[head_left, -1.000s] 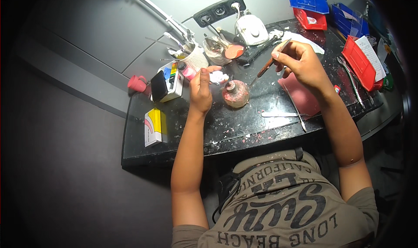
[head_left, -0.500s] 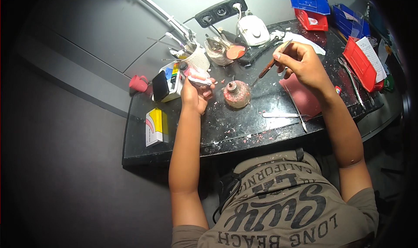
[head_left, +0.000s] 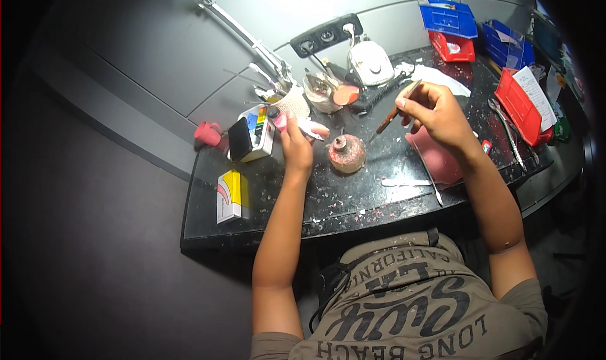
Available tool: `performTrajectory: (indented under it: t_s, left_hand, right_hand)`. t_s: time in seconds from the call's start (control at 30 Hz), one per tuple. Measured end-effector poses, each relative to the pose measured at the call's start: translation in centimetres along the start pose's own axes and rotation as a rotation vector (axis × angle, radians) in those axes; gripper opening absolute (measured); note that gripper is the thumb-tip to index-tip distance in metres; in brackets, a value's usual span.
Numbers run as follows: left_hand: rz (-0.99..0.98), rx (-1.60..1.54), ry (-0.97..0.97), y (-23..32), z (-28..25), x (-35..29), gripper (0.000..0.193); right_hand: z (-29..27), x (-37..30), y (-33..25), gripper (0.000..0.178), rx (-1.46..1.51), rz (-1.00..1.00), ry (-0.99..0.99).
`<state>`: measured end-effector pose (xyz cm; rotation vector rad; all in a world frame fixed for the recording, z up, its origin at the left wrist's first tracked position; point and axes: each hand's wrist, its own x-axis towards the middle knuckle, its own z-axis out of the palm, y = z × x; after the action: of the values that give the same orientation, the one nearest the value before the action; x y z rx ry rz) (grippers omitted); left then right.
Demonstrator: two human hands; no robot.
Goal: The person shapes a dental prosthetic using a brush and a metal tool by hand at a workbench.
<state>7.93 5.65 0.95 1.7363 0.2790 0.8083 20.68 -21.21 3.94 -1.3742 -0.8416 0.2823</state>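
My left hand (head_left: pixel 295 150) is closed around a white dental cast with pink wax (head_left: pixel 317 130), at the left of the burner; its fingers partly cover the cast. In my right hand (head_left: pixel 439 112) a wax knife (head_left: pixel 387 120) with a brown handle is pinched between thumb and fingers, its dark tip slanting down toward the burner. That burner (head_left: pixel 347 155), a round glass spirit lamp spotted with pink wax, stands upright between my hands. I cannot make out a flame. Under my right hand lies a pink wax sheet (head_left: pixel 434 160).
A pale spatula (head_left: pixel 404 182) and a thin metal instrument (head_left: pixel 437 189) lie near the front edge. Behind stand a tool cup (head_left: pixel 291 102) and a white device (head_left: pixel 370 63). At left are a yellow-white box (head_left: pixel 230 197) and a pink mug (head_left: pixel 207 134); red and blue bins (head_left: pixel 524 107) fill the right.
My left hand has turned over, so the cast now tips toward the burner and the back of the hand shows. The whole view has shifted slightly; my right hand keeps its hold on the knife.
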Motion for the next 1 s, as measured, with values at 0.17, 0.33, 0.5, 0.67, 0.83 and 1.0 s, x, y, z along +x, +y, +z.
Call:
performTrajectory:
  t_s: [0.17,0.33,0.5,0.67,0.83,1.0]
  left_hand:
    - [0.045,0.102,-0.032,-0.2,0.8,-0.4,0.075]
    - [0.057,0.118,-0.035,-0.5,0.8,-0.4,0.074]
    - [0.027,0.02,-0.055,-0.1,0.8,-0.4,0.074]
    - [-0.037,-0.125,-0.023,-0.5,0.0,0.0,0.071]
    - [-0.413,-0.41,0.017,-1.4,-2.3,0.5,0.046]
    - [-0.607,-0.555,0.041,-1.9,-3.6,1.0,0.041]
  right_hand:
    - [0.2,-0.1,-0.3,0.014,0.005,0.01,-0.002]
    - [0.3,0.0,-0.3,0.014,-0.001,0.009,0.0]
    - [0.1,0.1,-0.1,0.014,0.002,0.01,0.0]
    - [0.2,0.2,-0.2,0.014,-0.015,0.012,0.002]
    - [0.1,0.2,0.1,0.016,-0.008,0.007,0.0]
    - [0.1,0.1,0.1,0.016,-0.009,-0.005,0.005]
